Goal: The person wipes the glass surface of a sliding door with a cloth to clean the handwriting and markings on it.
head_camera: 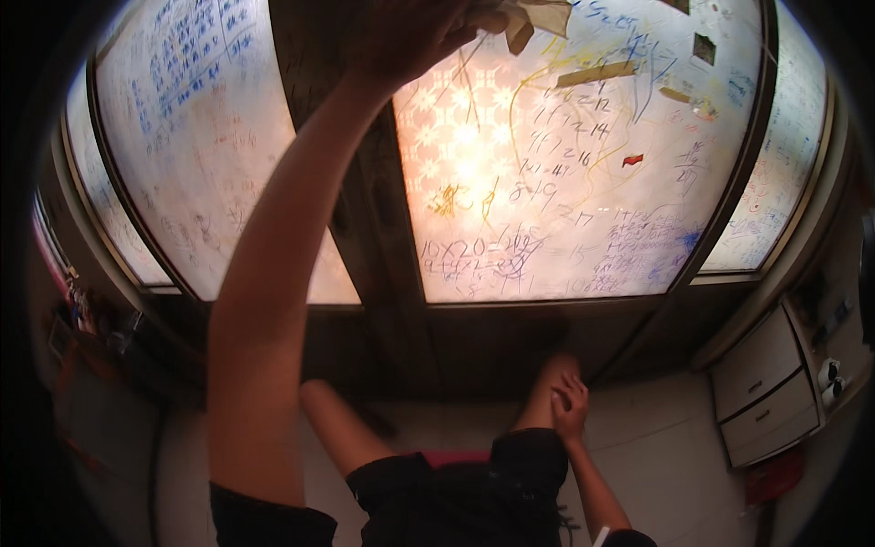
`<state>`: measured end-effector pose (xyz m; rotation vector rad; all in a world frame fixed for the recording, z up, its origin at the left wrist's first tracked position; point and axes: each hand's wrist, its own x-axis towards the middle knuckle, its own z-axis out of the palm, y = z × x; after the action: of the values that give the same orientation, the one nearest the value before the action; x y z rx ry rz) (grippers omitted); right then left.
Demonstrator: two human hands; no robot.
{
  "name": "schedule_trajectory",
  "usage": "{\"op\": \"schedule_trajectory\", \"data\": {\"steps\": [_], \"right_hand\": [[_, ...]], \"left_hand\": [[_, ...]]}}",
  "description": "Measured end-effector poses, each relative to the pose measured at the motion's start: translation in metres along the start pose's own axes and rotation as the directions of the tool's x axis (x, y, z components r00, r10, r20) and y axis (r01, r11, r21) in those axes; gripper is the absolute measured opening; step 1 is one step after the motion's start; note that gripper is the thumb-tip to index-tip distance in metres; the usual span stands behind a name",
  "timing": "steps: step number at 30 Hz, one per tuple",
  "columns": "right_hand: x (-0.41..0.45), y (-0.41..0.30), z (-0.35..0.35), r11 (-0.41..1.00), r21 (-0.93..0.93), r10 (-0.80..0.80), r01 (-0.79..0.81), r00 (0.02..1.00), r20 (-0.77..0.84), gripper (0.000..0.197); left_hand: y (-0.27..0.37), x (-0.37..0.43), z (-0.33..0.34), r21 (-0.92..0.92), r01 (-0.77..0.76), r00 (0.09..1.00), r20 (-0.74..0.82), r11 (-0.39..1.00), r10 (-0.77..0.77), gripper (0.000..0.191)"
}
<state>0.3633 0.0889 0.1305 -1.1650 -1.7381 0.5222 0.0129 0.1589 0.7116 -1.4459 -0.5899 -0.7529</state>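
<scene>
My left arm reaches up across the view, and my left hand [417,34] is at the top edge, partly cut off. Its fingers close on a crumpled beige sheet [547,17], paper or cloth, against the upper part of a frosted glass door pane [478,212]. Light shines through the pane, which bears handwritten sums, scribbles and a small red flag sticker [633,161]. A strip of brownish tape [596,74] sticks to the glass below the sheet. My right hand [571,403] rests on my right leg near the knee, holding nothing, fingers loosely apart.
A dark door frame [379,225] divides this pane from another scribbled pane [198,150] on the left. To the right stands a white drawer cabinet [759,390], with a red bag [776,475] beneath it. Pale floor tiles [649,437] surround my legs.
</scene>
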Motion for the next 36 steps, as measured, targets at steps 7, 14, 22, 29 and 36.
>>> {"op": "schedule_trajectory", "data": {"steps": [7,14,22,29,36], "right_hand": [[-0.003,-0.004,0.004,1.0,-0.017,-0.006,0.006,1.0,0.018,0.019],[-0.001,-0.01,0.005,0.999,-0.045,0.002,-0.002,1.0,0.007,0.019],[-0.001,-0.008,0.004,0.997,-0.081,-0.009,0.013,0.999,0.049,0.021],[0.0,-0.012,0.002,0.996,-0.088,-0.02,0.026,0.997,0.069,0.019],[0.011,0.015,-0.001,0.987,-0.005,0.157,-0.159,0.972,0.178,0.026]], "left_hand": [[0.032,-0.026,0.004,-0.003,0.144,0.976,-0.164,0.99,-0.142,0.052],[0.096,-0.117,0.014,0.023,0.219,0.971,-0.097,0.975,-0.216,0.036],[0.243,-0.261,-0.007,-0.291,0.222,0.974,0.117,0.931,-0.195,0.021],[0.304,-0.333,-0.021,-0.345,0.208,0.961,0.245,0.915,-0.127,0.024],[0.361,-0.304,-0.076,-0.393,0.918,0.273,0.726,-0.054,-0.631,0.028]]}}
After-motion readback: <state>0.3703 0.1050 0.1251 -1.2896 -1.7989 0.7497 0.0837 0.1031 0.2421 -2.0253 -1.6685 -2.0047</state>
